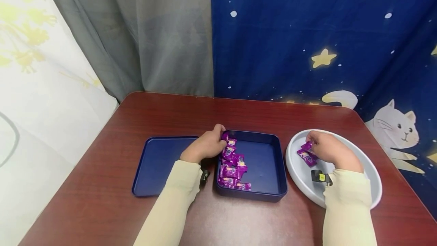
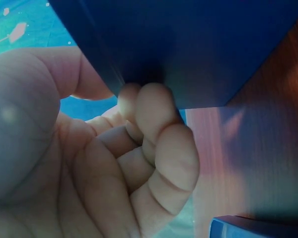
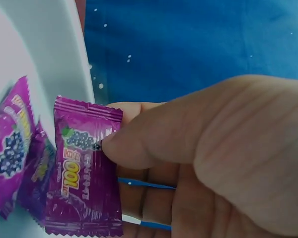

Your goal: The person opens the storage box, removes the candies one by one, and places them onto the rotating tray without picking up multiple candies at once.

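Starry curtain point(image 1: 307, 29) backs red table point(image 1: 102, 185) (glossy).

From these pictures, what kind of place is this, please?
Probably a room at home, perhaps a child's: a wooden table stands before a blue curtain printed with stars and a cat, with a grey curtain beside it.

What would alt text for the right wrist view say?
A right hand pinches a purple candy packet between thumb and fingers beside a white plate, where more purple packets lie. Blue fabric fills the background.
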Motion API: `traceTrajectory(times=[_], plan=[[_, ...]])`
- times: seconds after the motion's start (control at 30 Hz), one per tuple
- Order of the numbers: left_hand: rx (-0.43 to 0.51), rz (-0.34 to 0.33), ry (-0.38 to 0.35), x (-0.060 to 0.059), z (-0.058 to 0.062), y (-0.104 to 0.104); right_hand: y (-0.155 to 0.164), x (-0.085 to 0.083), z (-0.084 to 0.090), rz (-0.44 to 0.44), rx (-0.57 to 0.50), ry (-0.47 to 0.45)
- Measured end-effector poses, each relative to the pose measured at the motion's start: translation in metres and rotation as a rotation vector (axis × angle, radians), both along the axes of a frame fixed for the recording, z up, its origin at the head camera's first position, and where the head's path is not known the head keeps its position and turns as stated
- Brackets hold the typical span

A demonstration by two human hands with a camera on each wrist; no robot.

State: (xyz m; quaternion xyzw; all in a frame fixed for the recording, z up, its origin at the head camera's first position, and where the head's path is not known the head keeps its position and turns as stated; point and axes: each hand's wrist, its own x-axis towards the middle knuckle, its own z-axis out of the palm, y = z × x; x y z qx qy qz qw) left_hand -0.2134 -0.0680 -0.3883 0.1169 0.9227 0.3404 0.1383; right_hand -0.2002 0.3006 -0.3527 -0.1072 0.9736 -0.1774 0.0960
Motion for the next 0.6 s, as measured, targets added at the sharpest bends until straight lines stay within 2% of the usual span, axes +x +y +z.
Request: traceTrajectory(times=[0.27, 0.6], plan=[[-0.007, 0.010, 0.006, 0.0009, 0.0008, -0.0002, 0.0014, -0.0037, -0.0054, 0.004, 0.005, -0.044], [-0.007, 0.007, 0.004, 0.0000, -0.0010, 0.0004, 0.0031, -0.0064, -0.0081, -0.033, 0.019, -0.098]])
